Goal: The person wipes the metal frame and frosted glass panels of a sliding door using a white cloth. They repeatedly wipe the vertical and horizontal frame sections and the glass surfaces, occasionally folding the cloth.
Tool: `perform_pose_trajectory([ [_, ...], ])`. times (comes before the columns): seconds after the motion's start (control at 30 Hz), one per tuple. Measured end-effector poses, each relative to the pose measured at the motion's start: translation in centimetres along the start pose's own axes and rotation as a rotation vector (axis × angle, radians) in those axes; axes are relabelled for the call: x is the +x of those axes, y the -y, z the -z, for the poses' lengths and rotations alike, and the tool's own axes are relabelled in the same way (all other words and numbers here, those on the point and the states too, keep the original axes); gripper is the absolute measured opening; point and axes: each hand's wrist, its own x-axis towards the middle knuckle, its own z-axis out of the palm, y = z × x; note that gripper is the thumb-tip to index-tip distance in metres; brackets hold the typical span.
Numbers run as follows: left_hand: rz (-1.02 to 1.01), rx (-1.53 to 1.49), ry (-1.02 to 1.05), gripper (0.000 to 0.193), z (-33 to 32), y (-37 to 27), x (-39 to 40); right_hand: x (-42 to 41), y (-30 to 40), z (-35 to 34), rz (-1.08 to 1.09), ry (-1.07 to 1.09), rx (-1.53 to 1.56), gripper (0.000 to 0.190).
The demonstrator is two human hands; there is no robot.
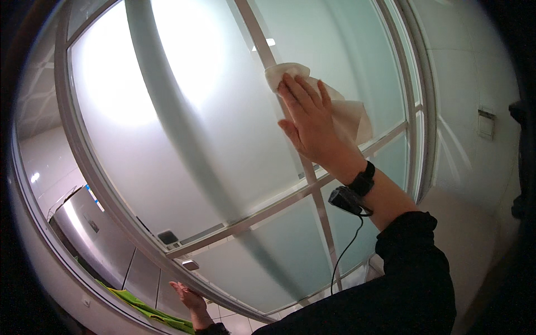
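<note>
My right hand (307,119) lies with fingers spread on a pale cream cloth (356,121), pressing it against a vertical bar (259,35) of a frosted glass door (234,138). One end of the cloth is bunched above my fingertips; the rest hangs behind my wrist, over the right-hand pane. Low at the left, my left hand (190,299) is beside the door's outer frame (90,144), fingers extended. Whether it grips that edge cannot be told. Near it, a small metal handle or latch (190,264) sits on the frame.
Beyond the door's left edge stands a stainless-steel appliance (96,234), probably a refrigerator, with green cloth (146,307) below. On the right, a tiled wall (456,79) carries a switch plate (485,123). A black device (345,200) hangs by my right wrist, its cable (349,251) trailing down.
</note>
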Motion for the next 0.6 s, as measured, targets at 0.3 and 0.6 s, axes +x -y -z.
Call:
perform_pose_trajectory([
  [0.3,-0.083,-0.103,-0.14,0.075,2.8,3.8,2.6,-0.1,-5.1,0.8,0.16,0.137,0.021,0.058],
  [0.6,-0.118,-0.036,-0.292,0.075,3.0,4.1,2.9,1.4,-18.7,1.2,-0.174,-0.133,-0.171,0.052],
])
